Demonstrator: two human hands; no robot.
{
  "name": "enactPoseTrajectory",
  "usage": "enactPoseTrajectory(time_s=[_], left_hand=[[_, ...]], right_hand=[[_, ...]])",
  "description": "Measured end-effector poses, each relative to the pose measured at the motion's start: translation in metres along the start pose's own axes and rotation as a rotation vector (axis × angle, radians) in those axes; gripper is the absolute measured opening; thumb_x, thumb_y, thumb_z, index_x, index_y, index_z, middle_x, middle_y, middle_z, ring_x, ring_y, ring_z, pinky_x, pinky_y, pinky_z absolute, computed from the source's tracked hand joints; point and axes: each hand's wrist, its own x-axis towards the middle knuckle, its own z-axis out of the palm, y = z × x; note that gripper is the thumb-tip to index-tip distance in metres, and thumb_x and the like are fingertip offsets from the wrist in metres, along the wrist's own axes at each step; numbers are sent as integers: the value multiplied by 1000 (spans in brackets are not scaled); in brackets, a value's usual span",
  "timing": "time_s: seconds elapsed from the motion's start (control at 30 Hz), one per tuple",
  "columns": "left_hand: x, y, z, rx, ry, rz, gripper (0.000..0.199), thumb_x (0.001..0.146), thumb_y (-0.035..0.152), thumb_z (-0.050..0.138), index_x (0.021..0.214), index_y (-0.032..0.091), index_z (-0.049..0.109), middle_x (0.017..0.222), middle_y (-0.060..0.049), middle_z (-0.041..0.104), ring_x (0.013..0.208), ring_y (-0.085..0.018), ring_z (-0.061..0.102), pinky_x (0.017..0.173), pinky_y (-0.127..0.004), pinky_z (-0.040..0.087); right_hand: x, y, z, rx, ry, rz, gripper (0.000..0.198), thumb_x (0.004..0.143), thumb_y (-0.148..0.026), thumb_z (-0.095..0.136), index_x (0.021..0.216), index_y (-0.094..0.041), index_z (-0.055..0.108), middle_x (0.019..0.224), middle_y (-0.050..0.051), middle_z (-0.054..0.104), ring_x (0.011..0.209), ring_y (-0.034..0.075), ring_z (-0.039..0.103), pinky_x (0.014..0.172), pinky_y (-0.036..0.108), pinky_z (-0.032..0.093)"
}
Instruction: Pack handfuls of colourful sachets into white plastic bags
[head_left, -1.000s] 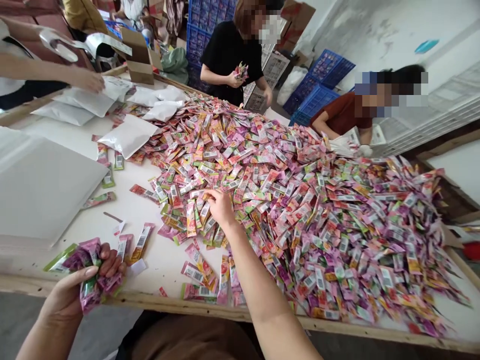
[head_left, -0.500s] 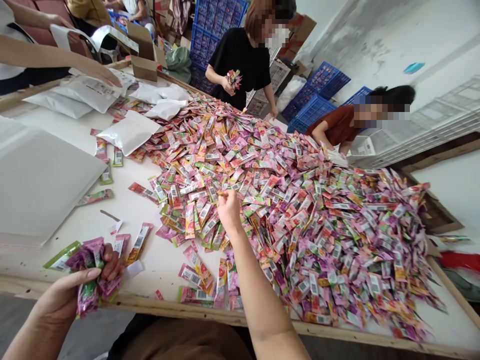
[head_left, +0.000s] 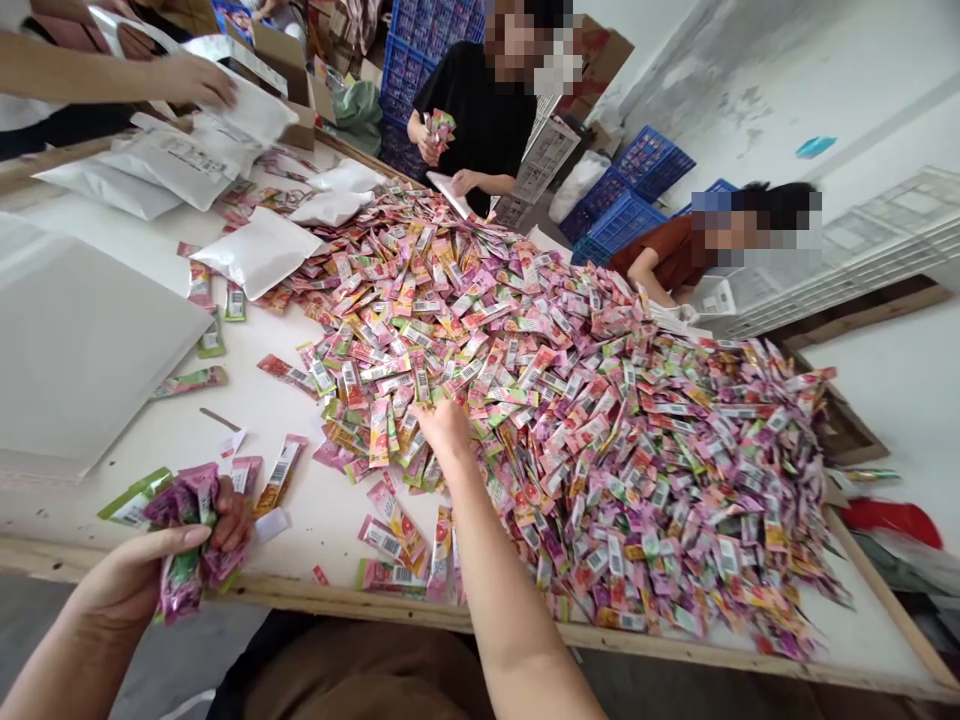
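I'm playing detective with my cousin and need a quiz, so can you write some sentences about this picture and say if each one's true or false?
1. The left hand holds a bunch of packets. True.
2. The right hand rests on a puffy white pouch. False: it is at the heap of packets.
3. The person in the black shirt is holding packets too. True.
4. The heap of packets lies on the floor. False: it is spread over the table.
5. Blue crates are stacked behind the person in the black shirt. True.
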Motion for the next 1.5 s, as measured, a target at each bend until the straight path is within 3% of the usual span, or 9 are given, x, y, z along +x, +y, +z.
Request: enactPoseTrajectory(time_s=[0.27, 0.4, 0.53, 0.7, 0.8, 1.0, 1.13, 1.37, 1.5], left_hand=[[0, 1, -1, 23, -143, 23, 20, 71, 28, 72, 85, 19, 61, 69, -4, 57, 66, -19, 54, 62, -32, 48], [-2, 6, 8, 54, -97, 20, 19, 71, 28, 72, 84, 20, 62, 68, -4, 58, 67, -20, 54, 65, -34, 49], [-3, 9, 16, 19, -47, 38, 24, 65, 25, 77, 82, 20, 61, 66, -1, 55, 65, -17, 51, 73, -35, 51], [-4, 10, 16, 38, -81, 38, 22, 68, 27, 75, 82, 20, 59, 65, -2, 55, 63, -18, 52, 62, -33, 48], [-2, 9, 14, 59, -107, 29, 21, 68, 28, 73, 82, 20, 59, 65, -3, 55, 63, -19, 52, 58, -33, 46], [-3, 10, 14, 106, -106, 37, 22, 67, 29, 75, 81, 20, 60, 63, -3, 55, 61, -19, 52, 59, -33, 47], [-11, 7, 18, 202, -145, 51, 27, 62, 31, 78, 84, 20, 66, 59, -3, 57, 57, -20, 54, 54, -34, 48], [6, -40, 89, 348, 47, -82, 47, 56, 19, 87, 101, 19, 72, 95, -9, 73, 79, -24, 68, 74, -36, 57], [19, -69, 130, 285, 71, -77, 57, 51, 26, 90, 104, 20, 72, 92, -7, 76, 88, -32, 71, 85, -44, 57]], right_hand=[[-12, 7, -20, 67, -133, -47, 27, 80, -23, 60, 106, -16, 64, 79, 5, 73, 67, 18, 68, 63, 26, 49], [-18, -27, 7, 57, -59, -152, 39, 77, -36, 70, 110, -17, 60, 100, 10, 73, 85, 22, 69, 70, 29, 51], [-15, -51, 28, -15, -76, -162, 30, 72, -38, 77, 89, -16, 66, 88, 11, 72, 84, 25, 69, 69, 30, 50], [-48, -4, -4, 304, -372, -275, 19, 81, -34, 65, 93, -19, 66, 69, -2, 63, 54, 14, 59, 49, 24, 44], [-88, 28, 0, 219, -507, -403, 6, 86, -25, 61, 87, -19, 64, 71, -1, 61, 52, 12, 55, 50, 26, 46], [-138, 48, 63, 1, -68, -478, 52, 63, -27, 87, 104, -18, 57, 104, 11, 60, 100, 30, 60, 85, 43, 54], [-143, 58, 76, 84, -66, -438, 36, 75, -19, 74, 106, -18, 57, 101, 11, 62, 99, 29, 60, 90, 44, 52], [-147, 48, 40, 836, -362, -343, 23, 81, -35, 67, 97, -21, 57, 82, -1, 61, 75, 18, 59, 71, 29, 52], [-157, 32, 24, 1166, -322, -463, 35, 87, -39, 62, 117, -23, 54, 102, 2, 64, 94, 20, 62, 89, 32, 51]])
